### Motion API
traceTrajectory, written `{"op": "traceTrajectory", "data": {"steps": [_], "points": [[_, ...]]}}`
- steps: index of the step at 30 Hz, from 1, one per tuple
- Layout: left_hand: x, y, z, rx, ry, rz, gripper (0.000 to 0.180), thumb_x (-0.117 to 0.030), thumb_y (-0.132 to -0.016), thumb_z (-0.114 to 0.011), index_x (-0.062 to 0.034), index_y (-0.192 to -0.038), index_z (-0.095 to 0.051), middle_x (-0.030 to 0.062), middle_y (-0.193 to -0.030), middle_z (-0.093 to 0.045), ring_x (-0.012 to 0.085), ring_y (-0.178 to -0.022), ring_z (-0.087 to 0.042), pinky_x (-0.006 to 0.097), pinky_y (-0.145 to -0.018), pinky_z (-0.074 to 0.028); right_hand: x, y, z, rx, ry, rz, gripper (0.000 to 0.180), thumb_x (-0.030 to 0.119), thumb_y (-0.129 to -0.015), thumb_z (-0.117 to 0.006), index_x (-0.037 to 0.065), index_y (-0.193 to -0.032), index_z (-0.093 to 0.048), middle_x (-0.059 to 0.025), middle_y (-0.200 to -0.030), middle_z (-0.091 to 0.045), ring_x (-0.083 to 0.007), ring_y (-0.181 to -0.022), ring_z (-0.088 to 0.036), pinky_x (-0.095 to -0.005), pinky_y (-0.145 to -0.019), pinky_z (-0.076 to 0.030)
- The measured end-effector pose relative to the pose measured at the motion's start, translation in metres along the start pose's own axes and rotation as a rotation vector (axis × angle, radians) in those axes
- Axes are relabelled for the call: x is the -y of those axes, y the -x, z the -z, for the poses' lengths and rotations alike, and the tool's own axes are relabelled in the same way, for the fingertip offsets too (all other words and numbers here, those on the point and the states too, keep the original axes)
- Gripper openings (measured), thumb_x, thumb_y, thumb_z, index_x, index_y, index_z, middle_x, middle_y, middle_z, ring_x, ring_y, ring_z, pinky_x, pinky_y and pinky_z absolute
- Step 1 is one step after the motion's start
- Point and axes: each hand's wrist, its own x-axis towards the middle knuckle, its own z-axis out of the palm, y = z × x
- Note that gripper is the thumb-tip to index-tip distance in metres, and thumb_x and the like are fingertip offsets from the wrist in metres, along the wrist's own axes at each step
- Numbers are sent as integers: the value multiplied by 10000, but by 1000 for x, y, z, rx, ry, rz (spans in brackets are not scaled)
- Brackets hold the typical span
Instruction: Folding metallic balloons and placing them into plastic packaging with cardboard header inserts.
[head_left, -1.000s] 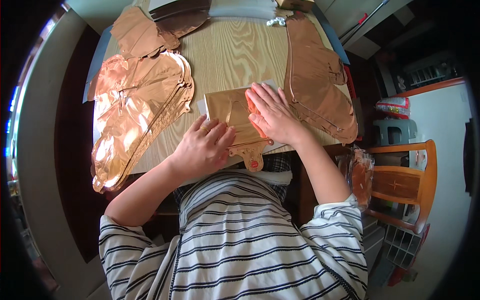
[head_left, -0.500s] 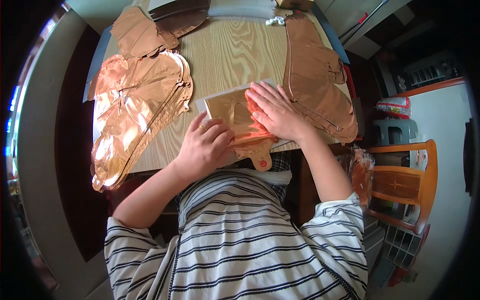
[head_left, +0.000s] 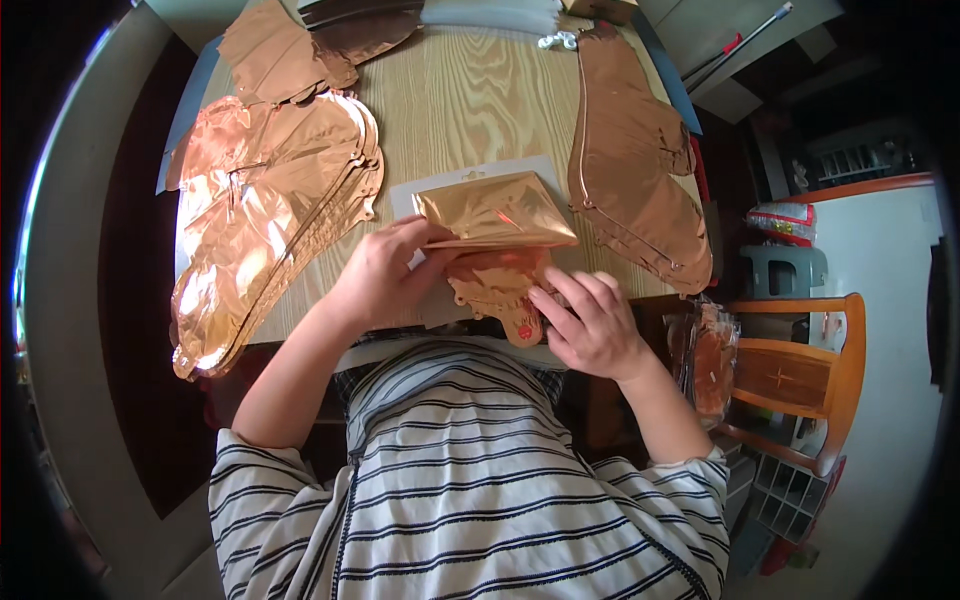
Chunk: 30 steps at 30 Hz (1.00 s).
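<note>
Pale wood grain runs down the table in front of us, and most of it is covered with flat, uninflated copper foil balloons. We see a thick stack of them fanned along our left side and a second stack lying along the right edge, well apart from the first. Between the two, close to us, lies a white card with a folded copper foil balloon on top of it.

Our left hand rests on the near left edge of that folded balloon, fingers curled over the foil and pinching the folded layer. Our right hand sits just below and to the right, fingers spread loosely and fingertips touching the balloon's narrow tail, which hangs toward the table's near edge; it presses there rather than grips.

Off the table to our right stands an orange wooden chair, and against it leans a clear plastic bag holding more copper-coloured foil pieces. How many are inside, we cannot tell. A grey stool stands just behind the chair.
</note>
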Motion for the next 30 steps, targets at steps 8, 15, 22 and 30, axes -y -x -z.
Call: {"op": "traceTrajectory", "data": {"steps": [8, 15, 22, 30], "points": [[-6, -16, 20, -55, -55, -76, 183, -85, -915, -714, 10, -1070, -695, 158, -950, -744, 345, -996, -719, 431, -1076, -487, -7, -34, -13, -79, -433, -82, 207, 51, -743, -770, 79, -938, -706, -79, -1012, -688, -295, -989, -658, -422, -852, -516], [-9, -26, 29, -6, -12, 102, 205, -106, -925, -709, -10, -1104, -685, 129, -1053, -749, 292, -1056, -718, 450, -1107, -453, -22, -85, -33, 0, -622, -632, 155, 107, -845, -748, 29, -968, -694, -146, -866, -710, -328, -766, -698, -411, -680, -554], [18, -20, 14, 37, -20, -167, 224, -69, -908, -699, -46, -1129, -679, 81, -1129, -743, 261, -1059, -714, 547, -1187, -340, -25, -95, -41, 18, 0, -662, 377, 189, -794, -796, 82, -1131, -667, -122, -1037, -671, -389, -924, -657, -458, -771, -545], [30, -17, 0, 103, -106, -236, 277, -71, -786, -722, -79, -1056, -659, 64, -1090, -750, 253, -1078, -712, 564, -1155, -372, -77, -68, -8, -74, -299, -493, 165, 6, -925, -625, 33, -1086, -645, -152, -964, -637, -350, -866, -668, -429, -735, -537]]}}
